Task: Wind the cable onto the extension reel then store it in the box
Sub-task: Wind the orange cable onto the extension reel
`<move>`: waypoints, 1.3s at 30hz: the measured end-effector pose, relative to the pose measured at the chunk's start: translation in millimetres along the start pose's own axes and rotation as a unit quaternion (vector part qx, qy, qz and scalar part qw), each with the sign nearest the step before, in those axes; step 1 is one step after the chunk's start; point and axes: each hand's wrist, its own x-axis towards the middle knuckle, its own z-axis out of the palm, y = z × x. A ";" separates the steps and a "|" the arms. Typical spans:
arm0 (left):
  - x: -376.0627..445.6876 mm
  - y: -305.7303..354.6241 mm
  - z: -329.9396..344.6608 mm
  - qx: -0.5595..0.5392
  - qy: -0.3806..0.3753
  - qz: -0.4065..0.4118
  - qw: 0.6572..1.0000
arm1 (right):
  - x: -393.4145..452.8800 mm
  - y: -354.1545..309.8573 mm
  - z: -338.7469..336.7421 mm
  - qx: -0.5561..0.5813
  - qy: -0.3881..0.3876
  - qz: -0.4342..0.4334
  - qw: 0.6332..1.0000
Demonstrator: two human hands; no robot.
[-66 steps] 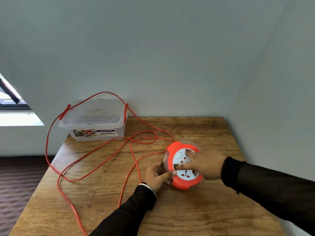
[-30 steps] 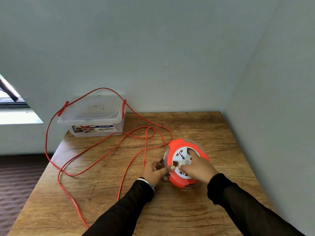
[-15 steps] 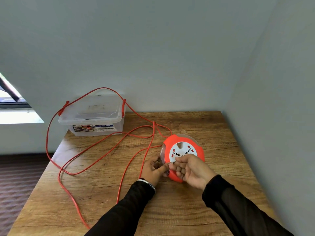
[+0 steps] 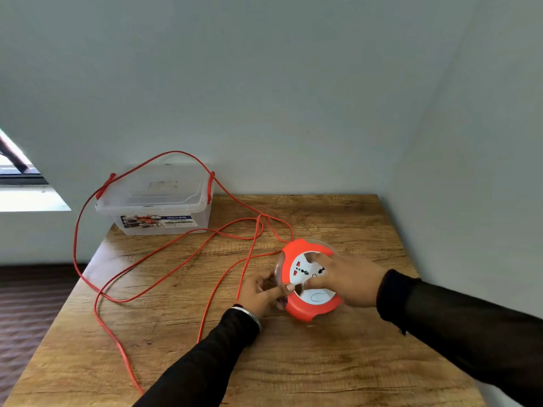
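An orange extension reel (image 4: 299, 308) with a white socket face stands tilted on the wooden table (image 4: 293, 362). My left hand (image 4: 261, 292) grips its left rim and clear back disc. My right hand (image 4: 346, 282) lies over the white face, fingers pressed into the face's cut-outs. A long orange cable (image 4: 164, 259) runs from the reel in loose loops across the table, over the clear lidded plastic box (image 4: 155, 198) at the table's back left, and hangs off the left edge.
Grey walls stand close behind and to the right of the table. The table's left edge drops to a dark floor (image 4: 32, 295). A window (image 4: 17, 183) shows at far left.
My right hand has circled on the reel's face, from its lower edge to its right side, turning the white face. The cable loops near the reel have shifted and drawn in slightly.
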 end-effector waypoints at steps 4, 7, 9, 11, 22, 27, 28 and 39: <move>0.2 2.4 -1.9 0.006 -0.035 -0.018 0.999 | 11.2 3.9 -6.8 -0.091 -0.021 -0.075 0.993; 0.0 3.8 -2.0 0.010 -0.027 -0.026 0.999 | 21.2 3.5 -9.8 -0.123 -0.018 -0.098 0.987; -0.3 4.8 -0.5 0.003 -0.012 -0.026 1.000 | 23.4 4.4 -10.0 -0.147 0.010 -0.105 0.983; -1.3 5.2 0.7 -0.007 0.001 -0.020 1.000 | 23.0 3.2 -5.6 -0.149 0.039 -0.090 0.984; -4.5 7.0 3.2 -0.023 -0.005 0.000 1.000 | 25.4 -8.5 19.1 0.044 0.092 0.145 0.984; -5.7 7.5 5.2 -0.010 0.005 0.014 1.000 | 26.3 -16.5 22.6 0.134 0.091 0.207 0.965; -6.0 7.6 5.4 -0.007 0.010 0.017 1.000 | 27.2 -17.9 22.3 0.149 0.086 0.220 0.960; -7.0 6.9 5.0 0.007 0.025 0.021 0.999 | 42.4 -15.0 19.3 0.503 0.018 0.312 0.806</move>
